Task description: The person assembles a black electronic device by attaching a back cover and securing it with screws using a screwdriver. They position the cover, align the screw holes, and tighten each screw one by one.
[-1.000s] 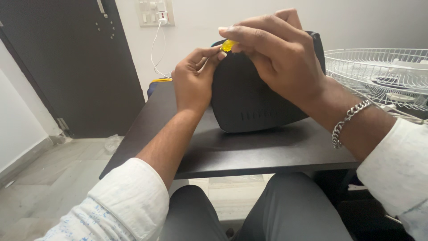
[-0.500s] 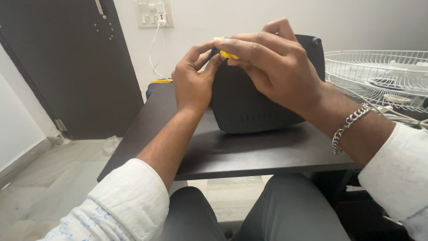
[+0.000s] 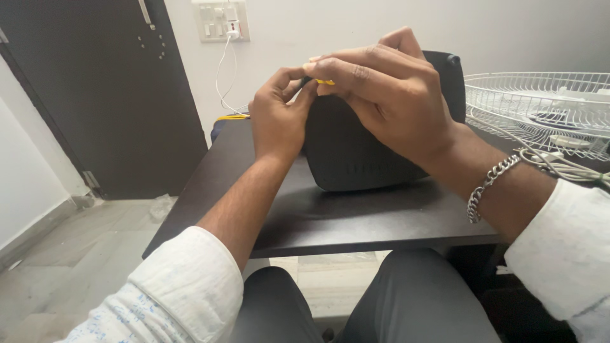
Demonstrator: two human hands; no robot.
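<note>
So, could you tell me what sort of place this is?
Probably a room in a home or small office: a dark table by a dark door, a wall switchboard and a white fan grille.

No packages, signs or screens are showing; a faint embossed marking (image 3: 367,169), same black as its surface, is lying low on the black device (image 3: 356,152).

The small yellow piece (image 3: 325,82) is now almost hidden: a second ago it was plainly seen between the fingertips above the black device (image 3: 365,146), and now only a thin sliver is shown under the right hand (image 3: 381,95). The left hand (image 3: 278,117) has been curled more tightly against the device's top edge, its fingertips brought closer to the right hand's
</note>
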